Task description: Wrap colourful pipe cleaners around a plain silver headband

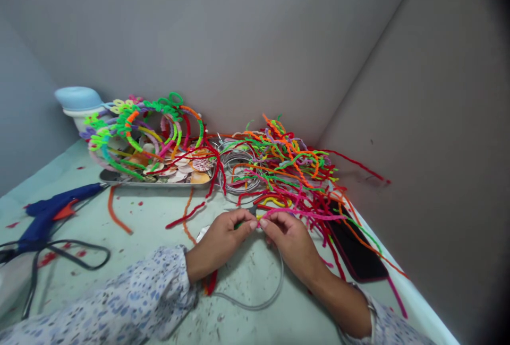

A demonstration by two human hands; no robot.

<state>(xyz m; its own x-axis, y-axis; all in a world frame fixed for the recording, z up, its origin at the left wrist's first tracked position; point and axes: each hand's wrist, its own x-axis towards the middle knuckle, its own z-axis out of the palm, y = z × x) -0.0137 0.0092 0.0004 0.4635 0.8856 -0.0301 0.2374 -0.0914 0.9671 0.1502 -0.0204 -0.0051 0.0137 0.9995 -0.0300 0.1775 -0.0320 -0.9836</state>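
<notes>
My left hand (pixel 227 236) and my right hand (pixel 292 239) meet at the middle of the table, fingertips almost touching. Both pinch a pink fuzzy stem (pixel 295 211), whose free end runs off to the right above my right hand. A bit of yellow shows between the fingertips, and some green shows under my left fingers. A grey wire loop (pixel 255 307) curves below my hands toward me; where it meets the fingers is hidden. Just beyond the fingertips lie red and yellow stems (pixel 274 201) and a dark tool, partly covered.
A metal tray (pixel 159 184) holds shells and colourful fuzzy hoops (pixel 131 127). Behind it stands a blue-lidded container (pixel 79 101). A blue glue gun (pixel 43 217) with a cord lies left. Tangled stems (pixel 295 159) and coiled wire (pixel 239 170) lie beyond; a black phone (pixel 358 252) is right.
</notes>
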